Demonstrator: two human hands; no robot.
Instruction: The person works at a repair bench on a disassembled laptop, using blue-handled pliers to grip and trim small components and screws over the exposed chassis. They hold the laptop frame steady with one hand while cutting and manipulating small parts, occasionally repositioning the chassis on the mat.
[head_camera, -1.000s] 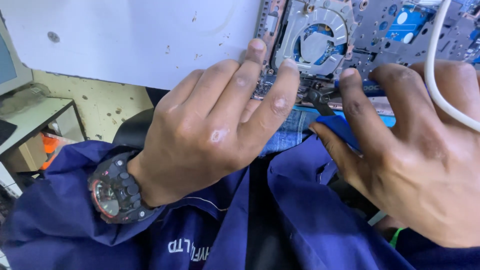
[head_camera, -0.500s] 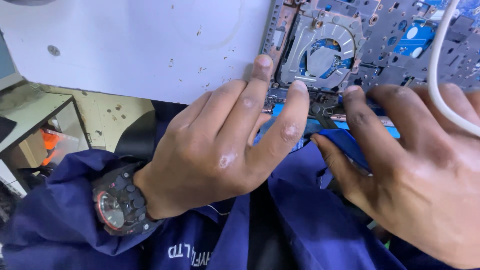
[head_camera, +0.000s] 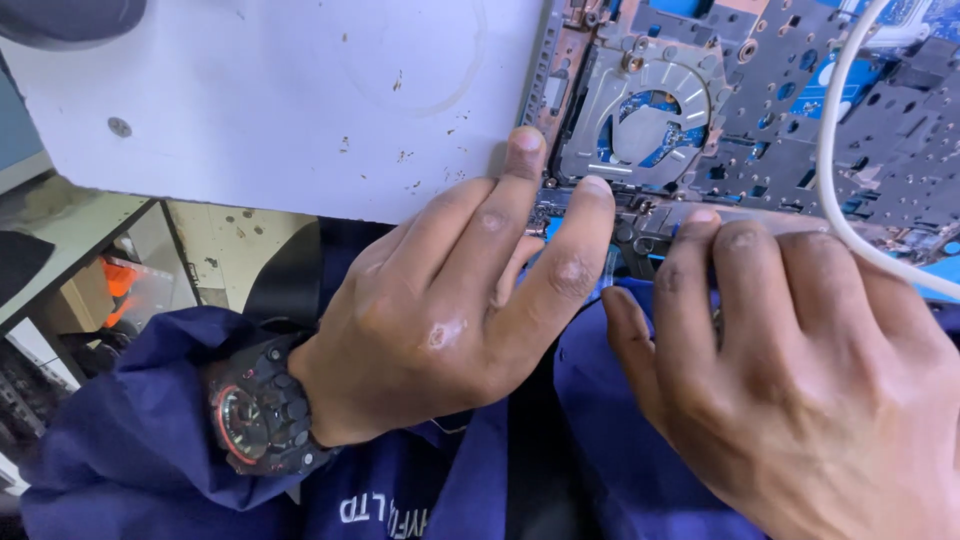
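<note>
1. One opened laptop chassis lies at the upper right, its inner side up, resting on one white desk whose surface is speckled with small brown marks.
2. One round cooling fan with a blue centre sits in the chassis, just above the fingertips of both hands.
3. The left hand lies palm down with the fingers stretched out and slightly spread; two fingertips press on the near edge of the chassis beside the fan. It encloses nothing.
4. The right hand is also palm down, fingers extended and close together, their tips touching the same near edge just right of the left hand. Whether anything small is pinched beneath the fingers cannot be told, as they hide that spot.
5. One white cable curves down across the chassis and passes over the back of the right hand.
6. One black wristwatch with red details is worn on the left wrist.
7. Dark blue workwear fills the lower field, beneath both hands.
</note>
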